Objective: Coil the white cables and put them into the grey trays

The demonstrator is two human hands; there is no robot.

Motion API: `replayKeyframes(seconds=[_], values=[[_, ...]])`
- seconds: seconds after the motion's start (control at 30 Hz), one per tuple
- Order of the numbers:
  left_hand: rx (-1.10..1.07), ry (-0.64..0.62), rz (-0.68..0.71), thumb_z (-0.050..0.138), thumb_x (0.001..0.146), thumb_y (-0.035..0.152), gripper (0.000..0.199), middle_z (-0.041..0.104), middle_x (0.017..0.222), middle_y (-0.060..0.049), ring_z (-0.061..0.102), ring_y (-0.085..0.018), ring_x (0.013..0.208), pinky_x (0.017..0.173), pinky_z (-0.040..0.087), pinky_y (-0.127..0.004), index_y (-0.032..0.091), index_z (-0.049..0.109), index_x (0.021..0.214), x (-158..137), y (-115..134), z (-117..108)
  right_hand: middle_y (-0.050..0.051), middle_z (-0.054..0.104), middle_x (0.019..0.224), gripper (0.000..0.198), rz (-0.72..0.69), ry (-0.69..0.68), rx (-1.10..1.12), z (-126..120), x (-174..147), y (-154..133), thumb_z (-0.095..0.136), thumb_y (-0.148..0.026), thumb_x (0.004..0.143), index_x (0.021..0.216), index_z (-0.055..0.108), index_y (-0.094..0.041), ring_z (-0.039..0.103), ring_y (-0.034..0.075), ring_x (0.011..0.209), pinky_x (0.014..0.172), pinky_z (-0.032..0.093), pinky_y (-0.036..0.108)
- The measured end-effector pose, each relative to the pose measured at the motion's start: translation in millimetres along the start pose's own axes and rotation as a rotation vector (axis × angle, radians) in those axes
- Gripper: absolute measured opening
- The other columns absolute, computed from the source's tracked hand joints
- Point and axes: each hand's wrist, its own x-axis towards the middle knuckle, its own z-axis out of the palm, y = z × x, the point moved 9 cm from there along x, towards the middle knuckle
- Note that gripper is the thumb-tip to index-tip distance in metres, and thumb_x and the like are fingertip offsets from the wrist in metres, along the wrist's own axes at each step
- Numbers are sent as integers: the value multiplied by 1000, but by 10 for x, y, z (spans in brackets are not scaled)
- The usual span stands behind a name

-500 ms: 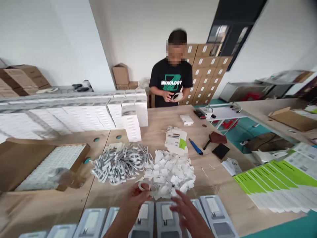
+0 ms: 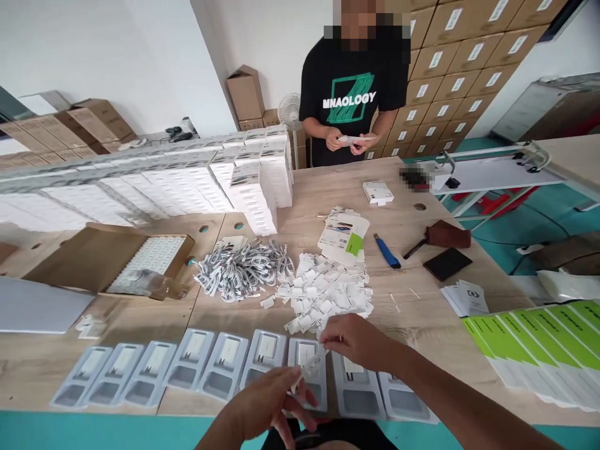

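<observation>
My left hand (image 2: 274, 400) pinches a whitish, partly see-through looped strip (image 2: 310, 367) between thumb and forefinger, its other fingers hanging loose. Just above the strip's far end, my right hand (image 2: 359, 340) is closed in a pinch; what lies between those fingertips is too small to make out. Both hands hover over a grey tray (image 2: 319, 400) that has a white adapter in its upper recess. More such trays (image 2: 225, 381) stand in a row to either side. Behind my right hand lies a heap of small white adapters (image 2: 323, 294).
Coiled cables (image 2: 244, 269) are piled left of the adapters. An open carton (image 2: 135, 262), stacked white boxes (image 2: 173, 187), a blue cutter (image 2: 387, 251), a black wallet-like item (image 2: 447, 264) and green-white leaflets (image 2: 539, 344) surround them. A co-worker (image 2: 354, 94) stands across the table holding something flat.
The view has tilted down and shows more trays. My right hand, open and blurred before, is now pinched near the looped strip. My left hand has come closer to me, still holding it.
</observation>
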Motion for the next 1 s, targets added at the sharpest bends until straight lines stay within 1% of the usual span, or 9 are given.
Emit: replayKeyframes(seconds=[0.07, 0.13, 0.23, 0.3, 0.37, 0.57, 0.77, 0.87, 1.0], values=[[-15, 79, 31, 50, 81, 62, 48, 63, 87, -10, 67, -20, 66, 36, 38, -17, 15, 49, 77, 51, -105, -144, 4, 66, 86, 19, -105, -59, -298, 174, 74, -140, 52, -21, 90, 86, 70, -20, 59, 17, 80, 74, 39, 30], [-60, 234, 97, 52, 78, 65, 50, 62, 79, -6, 60, -13, 56, 34, 28, -15, 16, 44, 73, 96, -153, -342, 7, 65, 85, 16, -143, -72, -543, 379, 131, -192, 52, -17, 87, 79, 66, -17, 58, 21, 84, 75, 37, 33], [-62, 393, 220, 53, 76, 67, 53, 61, 84, -6, 59, -11, 64, 40, 29, -17, 15, 53, 81, 108, -132, -547, 10, 65, 85, 14, 47, -4, -635, 567, 201, -112, 49, -16, 86, 81, 62, -16, 58, 23, 81, 68, 34, 33], [-61, 417, 281, 54, 76, 68, 57, 61, 89, -7, 59, -12, 70, 44, 33, -18, 13, 58, 88, 103, -111, -614, 7, 65, 79, 14, 271, 75, -467, 625, 204, 5, 47, -20, 88, 84, 60, -17, 57, 20, 72, 62, 32, 30], [-114, 390, 293, 56, 75, 67, 56, 60, 86, -6, 57, -10, 66, 44, 32, -18, 12, 57, 86, 115, -142, -650, 3, 63, 72, 14, 382, 168, -204, 706, 211, 61, 47, -25, 89, 83, 58, -19, 56, 16, 66, 59, 32, 27], [-354, 254, 259, 62, 72, 64, 53, 60, 72, -4, 50, -7, 52, 43, 25, -16, 18, 36, 68, 188, -240, -659, -1, 60, 66, 22, 346, 399, 306, 934, 317, 148, 46, -38, 90, 80, 51, -18, 57, 13, 59, 59, 41, 24], [-405, 192, 280, 64, 77, 55, 45, 58, 76, -1, 49, -3, 53, 46, 28, -12, 16, 53, 96, 186, -147, -618, 4, 67, 72, 30, 421, 422, 713, 1169, 264, 375, 55, -46, 86, 85, 53, -16, 63, 17, 60, 54, 42, 25], [-388, 158, 286, 67, 76, 51, 43, 59, 81, -2, 51, -3, 59, 48, 30, -11, 16, 55, 97, 164, -121, -603, 4, 66, 71, 33, 401, 470, 713, 1155, 251, 393, 59, -48, 83, 82, 55, -15, 62, 16, 60, 57, 45, 26], [-303, 121, 324, 63, 79, 53, 43, 56, 77, -1, 44, -2, 52, 46, 26, -14, 15, 54, 96, 131, -32, -597, 5, 65, 71, 31, 334, 533, 637, 1074, 307, 310, 61, -46, 83, 77, 56, -15, 61, 16, 63, 62, 48, 28]])
